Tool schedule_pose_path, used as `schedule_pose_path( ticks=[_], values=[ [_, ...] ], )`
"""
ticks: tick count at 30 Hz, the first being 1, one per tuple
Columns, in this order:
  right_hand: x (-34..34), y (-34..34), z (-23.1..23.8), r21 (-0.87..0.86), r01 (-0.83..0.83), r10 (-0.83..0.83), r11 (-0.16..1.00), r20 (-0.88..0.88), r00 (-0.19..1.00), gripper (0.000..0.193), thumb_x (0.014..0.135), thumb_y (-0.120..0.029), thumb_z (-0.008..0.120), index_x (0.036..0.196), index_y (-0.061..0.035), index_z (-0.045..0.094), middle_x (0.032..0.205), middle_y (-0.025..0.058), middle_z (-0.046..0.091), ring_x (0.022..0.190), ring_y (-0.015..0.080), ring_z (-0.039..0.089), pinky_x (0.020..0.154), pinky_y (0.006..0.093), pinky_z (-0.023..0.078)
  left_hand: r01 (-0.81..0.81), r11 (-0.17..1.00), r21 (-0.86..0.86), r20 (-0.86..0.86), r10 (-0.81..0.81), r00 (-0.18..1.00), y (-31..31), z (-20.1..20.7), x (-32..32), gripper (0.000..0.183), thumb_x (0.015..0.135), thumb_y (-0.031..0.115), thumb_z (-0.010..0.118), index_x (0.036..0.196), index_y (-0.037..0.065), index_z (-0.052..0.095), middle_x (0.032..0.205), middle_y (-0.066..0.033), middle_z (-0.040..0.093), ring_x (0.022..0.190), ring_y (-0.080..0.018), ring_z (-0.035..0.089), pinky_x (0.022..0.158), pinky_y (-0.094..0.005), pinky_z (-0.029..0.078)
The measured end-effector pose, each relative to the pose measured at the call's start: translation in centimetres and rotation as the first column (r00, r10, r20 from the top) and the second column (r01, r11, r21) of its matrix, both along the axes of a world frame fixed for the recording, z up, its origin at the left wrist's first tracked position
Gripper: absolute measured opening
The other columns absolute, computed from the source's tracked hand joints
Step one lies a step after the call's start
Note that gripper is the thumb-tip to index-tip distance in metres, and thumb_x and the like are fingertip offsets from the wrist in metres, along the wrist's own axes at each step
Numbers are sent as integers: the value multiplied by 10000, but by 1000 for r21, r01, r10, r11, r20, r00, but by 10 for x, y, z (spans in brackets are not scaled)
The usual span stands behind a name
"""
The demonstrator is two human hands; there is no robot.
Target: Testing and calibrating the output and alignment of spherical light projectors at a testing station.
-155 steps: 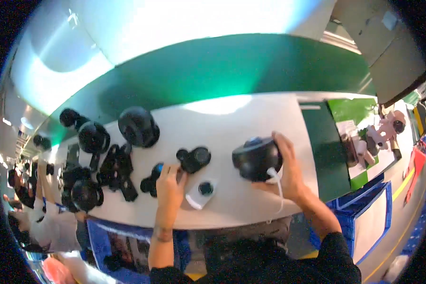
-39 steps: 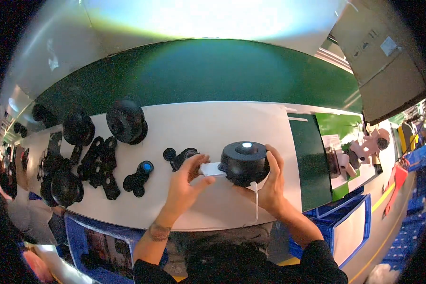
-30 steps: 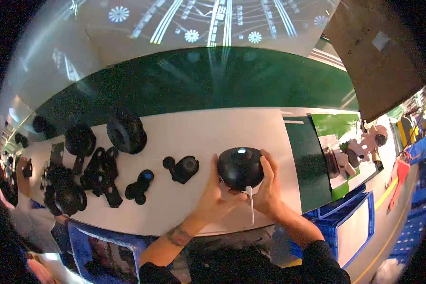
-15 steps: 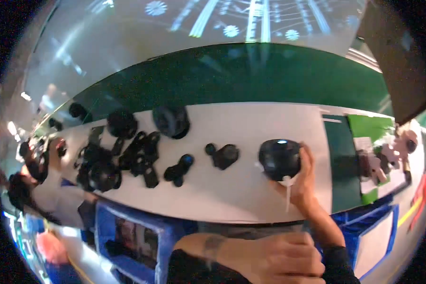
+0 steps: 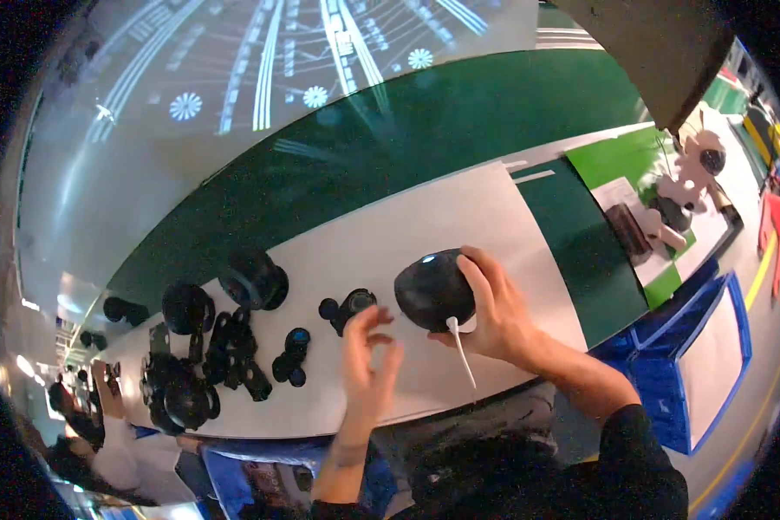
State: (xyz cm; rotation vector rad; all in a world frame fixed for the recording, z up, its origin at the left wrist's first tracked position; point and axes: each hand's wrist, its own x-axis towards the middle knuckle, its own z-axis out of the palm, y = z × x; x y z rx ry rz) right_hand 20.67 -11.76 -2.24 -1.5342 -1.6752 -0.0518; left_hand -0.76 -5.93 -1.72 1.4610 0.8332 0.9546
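My right hand grips a glossy black rounded shell from its right side, above the white tabletop. A thin white strip with a small knob at its top hangs from the shell's lower edge; its kind is not clear. My left hand is raised to the left of the shell, fingers apart and slightly blurred, holding nothing. Just beyond its fingertips lies a small black part with round ends. Another small black jointed part lies farther left.
A pile of black parts and a black wheel-like piece cover the table's left. At the right, a white figure-like model stands by a green sheet. Blue bins stand below the table edge. Another person is at far left.
My left hand has risen from the lower edge toward the shell, its fingers now spread. The right hand still holds the shell. The whole view has turned.
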Motion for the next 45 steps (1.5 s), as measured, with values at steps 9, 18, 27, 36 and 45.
schedule_pose_path(
  ticks=[9, 18, 27, 36, 45],
  values=[
    [8, -8, -1, -46, 39, -38, 998, 29, 999, 981, 590, -336, 845, 1372, 16, 370, 1330, 241, 458, 1185, 436, 481, 1022, 491, 412, 298, 954, -27, -41, -299, 953, 35, -50, 34, 846, 773, 255, 833, 1411, -40, 363, 1370, -152, 477, 1257, -230, 475, 1081, -368, 370],
    [-15, -16, 5, -86, 36, -35, 996, 7, 999, 976, 628, -368, 855, 1361, 22, 342, 1337, 250, 432, 1182, 445, 482, 990, 499, 439, 316, 939, -135, 163, -294, 942, 37, -56, 21, 983, 641, 339, 918, 1375, 6, 355, 1317, -116, 499, 1211, -230, 507, 1044, -383, 441],
    [-7, -6, 12, -125, 32, -24, 992, 68, 997, 982, 615, -442, 855, 1329, 15, 361, 1318, 234, 455, 1156, 430, 508, 964, 509, 444, 382, 898, -217, 190, -345, 919, 35, -40, 26, 1106, 682, 286, 900, 1499, 14, 205, 1413, -137, 422, 1286, -254, 473, 1005, -370, 487],
    [16, -7, 30, -173, -115, 124, 978, 45, 991, 910, 681, -452, 829, 1372, -57, 388, 1332, 166, 483, 1186, 366, 499, 1008, 493, 391, 393, 907, -150, 214, -359, 909, 44, -49, 22, 1003, 716, 209, 880, 1484, 18, 263, 1408, -112, 437, 1290, -225, 463, 1026, -348, 467],
    [31, 37, 66, -235, -532, 214, 814, -729, 650, 370, 891, -244, 696, 1149, 11, 622, 1089, 121, 677, 1061, 213, 633, 953, 361, 487, 362, 925, -116, 147, -344, 927, 39, -6, -8, 841, 752, 200, 854, 1413, 7, 371, 1342, -88, 488, 1220, -183, 487, 1009, -323, 456]
  ],
)
